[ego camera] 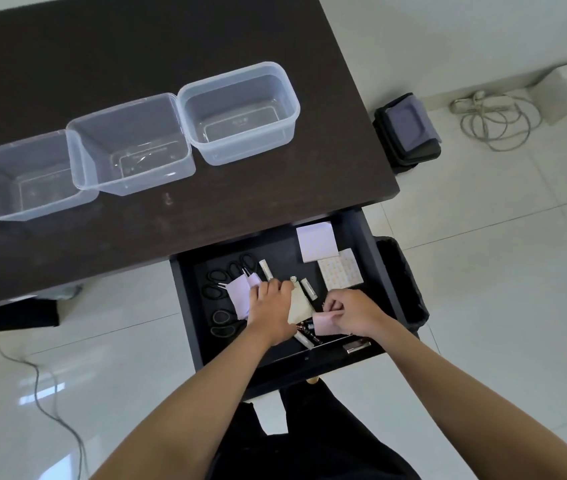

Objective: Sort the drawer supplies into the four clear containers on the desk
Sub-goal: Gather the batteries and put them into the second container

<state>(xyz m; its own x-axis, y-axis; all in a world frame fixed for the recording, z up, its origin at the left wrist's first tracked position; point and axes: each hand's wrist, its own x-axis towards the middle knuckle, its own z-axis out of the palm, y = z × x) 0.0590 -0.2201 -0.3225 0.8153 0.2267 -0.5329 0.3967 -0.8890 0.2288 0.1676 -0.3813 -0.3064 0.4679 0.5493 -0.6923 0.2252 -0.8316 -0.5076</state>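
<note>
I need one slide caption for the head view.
Both hands gather paper notes in the open drawer; clear containers wait on the desk.

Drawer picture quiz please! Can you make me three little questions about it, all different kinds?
1. True or false: the open drawer has scissors in it.
2. What does the right hand pinch? A) a pale purple paper slip B) a battery C) a coiled cable
3. Fill in: the three clear containers fully in view on the desk, such as the rightmost container, hold ____.

Key: 1 true; 2 A; 3 nothing
</note>
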